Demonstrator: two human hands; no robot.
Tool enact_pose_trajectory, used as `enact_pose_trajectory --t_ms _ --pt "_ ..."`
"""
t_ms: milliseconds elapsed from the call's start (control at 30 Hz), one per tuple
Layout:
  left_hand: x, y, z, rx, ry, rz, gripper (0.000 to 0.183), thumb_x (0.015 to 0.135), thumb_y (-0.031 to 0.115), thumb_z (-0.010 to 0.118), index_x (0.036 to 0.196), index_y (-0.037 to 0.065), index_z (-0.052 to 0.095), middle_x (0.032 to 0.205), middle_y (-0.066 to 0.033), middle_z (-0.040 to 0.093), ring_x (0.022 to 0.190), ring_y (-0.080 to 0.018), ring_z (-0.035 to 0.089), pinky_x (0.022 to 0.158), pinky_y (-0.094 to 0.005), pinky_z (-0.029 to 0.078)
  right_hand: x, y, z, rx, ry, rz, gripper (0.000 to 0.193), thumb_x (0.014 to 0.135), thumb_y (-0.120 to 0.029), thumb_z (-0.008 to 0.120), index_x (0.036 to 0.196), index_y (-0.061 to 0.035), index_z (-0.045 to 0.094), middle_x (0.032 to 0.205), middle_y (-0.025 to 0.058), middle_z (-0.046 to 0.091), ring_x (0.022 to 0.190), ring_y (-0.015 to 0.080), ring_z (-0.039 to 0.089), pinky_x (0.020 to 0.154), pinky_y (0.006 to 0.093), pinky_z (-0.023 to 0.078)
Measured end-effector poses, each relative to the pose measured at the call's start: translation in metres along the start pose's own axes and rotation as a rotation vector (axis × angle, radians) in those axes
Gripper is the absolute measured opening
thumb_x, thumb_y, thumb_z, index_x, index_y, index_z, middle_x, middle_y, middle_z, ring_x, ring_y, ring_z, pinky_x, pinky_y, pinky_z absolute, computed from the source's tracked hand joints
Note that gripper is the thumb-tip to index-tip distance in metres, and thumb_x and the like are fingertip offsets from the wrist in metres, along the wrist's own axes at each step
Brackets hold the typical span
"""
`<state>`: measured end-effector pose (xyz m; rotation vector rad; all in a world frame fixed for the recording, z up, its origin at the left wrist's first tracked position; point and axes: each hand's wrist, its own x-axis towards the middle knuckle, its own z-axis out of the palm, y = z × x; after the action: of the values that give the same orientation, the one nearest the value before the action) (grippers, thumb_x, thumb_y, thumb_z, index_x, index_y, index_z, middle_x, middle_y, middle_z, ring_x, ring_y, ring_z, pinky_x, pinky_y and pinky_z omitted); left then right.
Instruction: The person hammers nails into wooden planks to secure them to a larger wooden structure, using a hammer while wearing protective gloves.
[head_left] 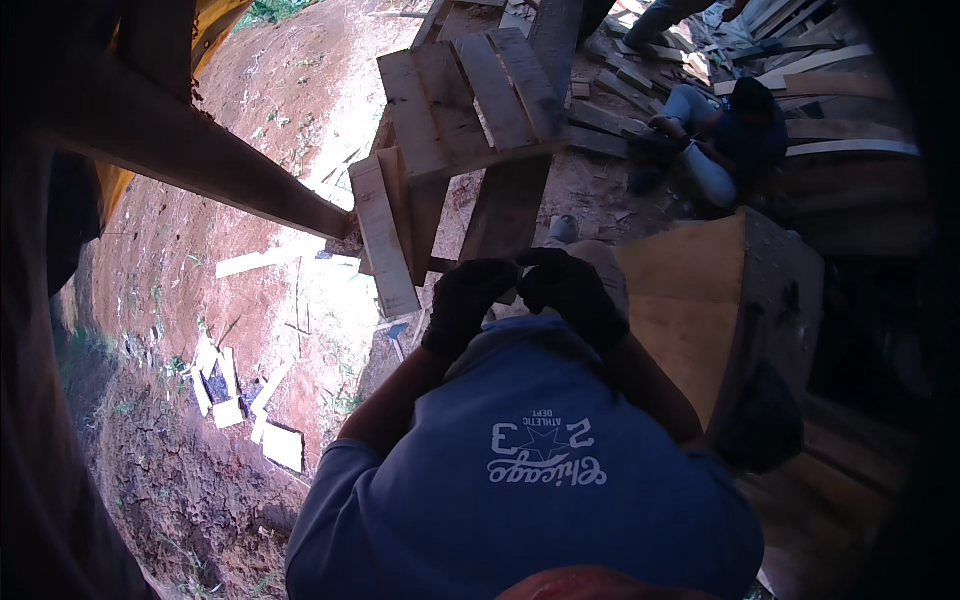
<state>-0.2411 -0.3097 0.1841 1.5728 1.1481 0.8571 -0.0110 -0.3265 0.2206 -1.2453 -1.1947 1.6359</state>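
Both my hands wear dark gloves and meet in front of my blue shirt. My left hand (470,302) has its fingers curled in, with the fingertips close to the other hand. Beside it, my right hand (577,293) is bent the same way, its fingers pressed together. Whatever lies between the fingers is too dark and small to make out. Just beyond the hands stands a slatted wooden structure (412,105) made of nailed boards. A loose-looking upright board (384,240) leans at its near left side, close to my left hand.
A thick wooden beam (230,175) slants in from the left. At right is a large box with a tan panel (690,300). A person (745,140) sits among scattered planks (840,85) at the upper right. Wood offcuts (283,447) lie on the dirt slope at left.
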Motion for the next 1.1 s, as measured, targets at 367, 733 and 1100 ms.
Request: enact_pose_trajectory --t_ms 367,733,1100 --pt "-0.021 -0.027 -0.038 0.235 0.209 -0.092 0.021 0.095 0.01 0.064 0.106 0.014 0.082 0.116 -0.0064 0.08 0.116 -0.0257 0.073 0.096 -0.0369 0.058 0.092 0.145 -0.085 -1.129 0.078 0.08 0.047 0.095 -0.044 0.075 0.125 -0.0089 0.072 0.126 0.0183 0.076 0.119 0.0403 0.072 0.099 0.0523 0.058" --pt "-0.059 -0.047 -0.055 0.385 0.105 -0.112 0.02 0.093 0.01 0.066 0.104 0.018 0.081 0.117 -0.0032 0.079 0.112 -0.0242 0.075 0.095 -0.0356 0.059 0.171 0.319 -0.116 -1.306 0.017 0.418 0.04 0.096 -0.037 0.067 0.124 -0.0095 0.077 0.126 0.0197 0.077 0.117 0.0409 0.075 0.102 0.0535 0.058" --pt "-0.062 -0.091 -0.052 0.251 0.135 -0.34 0.017 0.097 0.016 0.069 0.109 0.018 0.082 0.116 -0.0031 0.079 0.107 -0.0229 0.076 0.092 -0.0353 0.058 0.16 0.4 -0.146 -0.996 -0.011 0.059 0.044 0.097 -0.044 0.069 0.123 -0.0103 0.079 0.114 0.0131 0.08 0.098 0.0291 0.078 0.09 0.0451 0.062"
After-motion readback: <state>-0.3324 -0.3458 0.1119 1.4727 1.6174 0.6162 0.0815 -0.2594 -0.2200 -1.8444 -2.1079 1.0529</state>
